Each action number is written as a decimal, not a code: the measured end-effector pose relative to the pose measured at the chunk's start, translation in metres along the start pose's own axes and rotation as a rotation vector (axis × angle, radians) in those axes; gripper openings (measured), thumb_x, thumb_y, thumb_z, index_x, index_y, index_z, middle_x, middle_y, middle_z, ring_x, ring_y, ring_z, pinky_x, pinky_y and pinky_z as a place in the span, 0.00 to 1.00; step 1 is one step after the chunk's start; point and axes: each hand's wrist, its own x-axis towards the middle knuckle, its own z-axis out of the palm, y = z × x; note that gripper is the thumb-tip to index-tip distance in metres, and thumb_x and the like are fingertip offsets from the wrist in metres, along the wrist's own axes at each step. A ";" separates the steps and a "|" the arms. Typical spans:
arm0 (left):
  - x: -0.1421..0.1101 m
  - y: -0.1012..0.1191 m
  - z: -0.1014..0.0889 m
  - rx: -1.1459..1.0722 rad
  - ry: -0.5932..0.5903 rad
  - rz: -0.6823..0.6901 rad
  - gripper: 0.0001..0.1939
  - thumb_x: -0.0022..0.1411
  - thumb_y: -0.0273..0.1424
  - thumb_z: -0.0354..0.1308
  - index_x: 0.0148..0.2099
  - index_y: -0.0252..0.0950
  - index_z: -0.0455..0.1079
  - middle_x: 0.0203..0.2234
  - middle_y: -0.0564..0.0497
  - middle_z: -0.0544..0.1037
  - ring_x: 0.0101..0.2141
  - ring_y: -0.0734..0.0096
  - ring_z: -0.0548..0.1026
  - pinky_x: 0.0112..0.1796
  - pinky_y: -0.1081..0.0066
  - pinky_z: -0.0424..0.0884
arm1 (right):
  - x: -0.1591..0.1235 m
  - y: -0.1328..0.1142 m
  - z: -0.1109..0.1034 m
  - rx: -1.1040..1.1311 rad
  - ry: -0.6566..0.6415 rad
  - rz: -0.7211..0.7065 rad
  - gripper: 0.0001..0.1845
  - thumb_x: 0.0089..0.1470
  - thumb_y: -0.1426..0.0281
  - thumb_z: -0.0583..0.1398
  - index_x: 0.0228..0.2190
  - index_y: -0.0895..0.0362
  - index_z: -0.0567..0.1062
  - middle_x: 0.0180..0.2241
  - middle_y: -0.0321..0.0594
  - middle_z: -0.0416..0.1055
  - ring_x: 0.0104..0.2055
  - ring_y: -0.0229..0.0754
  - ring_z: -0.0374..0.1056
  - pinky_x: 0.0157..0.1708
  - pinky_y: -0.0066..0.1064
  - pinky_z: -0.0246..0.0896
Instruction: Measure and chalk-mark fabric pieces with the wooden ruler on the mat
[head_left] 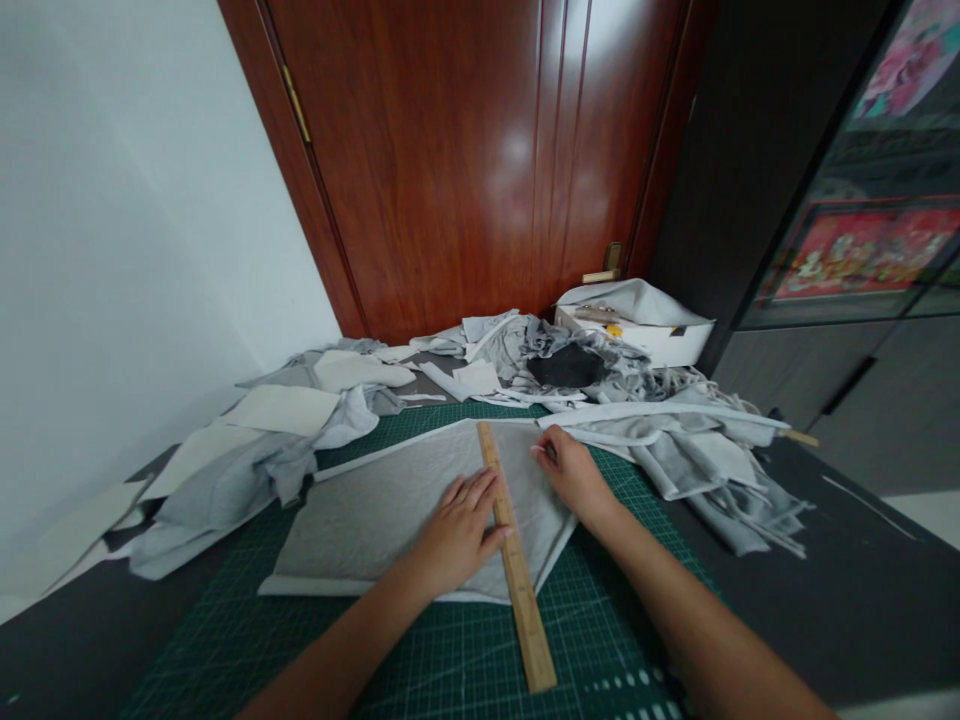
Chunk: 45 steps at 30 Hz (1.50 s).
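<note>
A grey piece of fabric with pale folded edges lies spread over the green cutting mat. Across it, running away from me at a slant, rests a wooden ruler. My left hand lies flat with fingers stretched out, pressing on the fabric and on the ruler's left edge. To the right of the ruler, near the fabric's far edge, my right hand is closed with its fingertips pinched. A small whitish bit shows at those fingertips, but I cannot make out what it is.
Grey and white cloth pieces are heaped on the left. More crumpled scraps and a black cloth lie at the back, near a white box. Cloth strips pile up on the right. A wooden door stands behind.
</note>
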 end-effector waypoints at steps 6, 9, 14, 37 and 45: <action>0.014 0.037 0.006 -0.044 -0.051 -0.037 0.33 0.67 0.45 0.48 0.66 0.31 0.49 0.63 0.38 0.56 0.64 0.58 0.52 0.61 0.51 0.50 | -0.002 0.020 -0.031 -0.194 -0.133 0.106 0.03 0.51 0.74 0.56 0.27 0.55 0.65 0.27 0.39 0.70 0.30 0.42 0.65 0.31 0.29 0.54; 0.021 0.056 0.011 -0.073 -0.033 -0.042 0.32 0.67 0.46 0.46 0.65 0.33 0.51 0.64 0.39 0.56 0.64 0.56 0.51 0.61 0.50 0.49 | -0.001 0.029 -0.048 -0.340 -0.082 0.140 0.04 0.50 0.75 0.56 0.26 0.55 0.66 0.28 0.44 0.70 0.33 0.45 0.66 0.34 0.33 0.55; 0.026 0.068 0.017 -0.092 0.003 -0.046 0.25 0.67 0.45 0.46 0.62 0.42 0.57 0.63 0.41 0.56 0.63 0.51 0.51 0.60 0.44 0.49 | -0.003 0.010 -0.041 -0.010 0.092 0.062 0.03 0.53 0.68 0.55 0.29 0.55 0.66 0.30 0.42 0.70 0.34 0.45 0.67 0.37 0.33 0.60; -0.066 0.014 -0.027 -0.012 -0.102 -0.145 0.31 0.63 0.49 0.52 0.64 0.43 0.56 0.63 0.41 0.57 0.63 0.48 0.51 0.57 0.39 0.51 | -0.015 0.013 0.030 0.296 0.047 0.158 0.11 0.53 0.60 0.53 0.29 0.55 0.65 0.32 0.44 0.71 0.35 0.46 0.67 0.39 0.37 0.62; -0.099 -0.001 -0.041 -0.045 -0.198 -0.248 0.32 0.61 0.45 0.56 0.65 0.48 0.54 0.65 0.43 0.52 0.64 0.47 0.50 0.57 0.36 0.45 | -0.018 0.012 0.035 0.059 0.002 0.031 0.07 0.54 0.65 0.52 0.31 0.56 0.66 0.32 0.44 0.70 0.36 0.47 0.67 0.39 0.37 0.61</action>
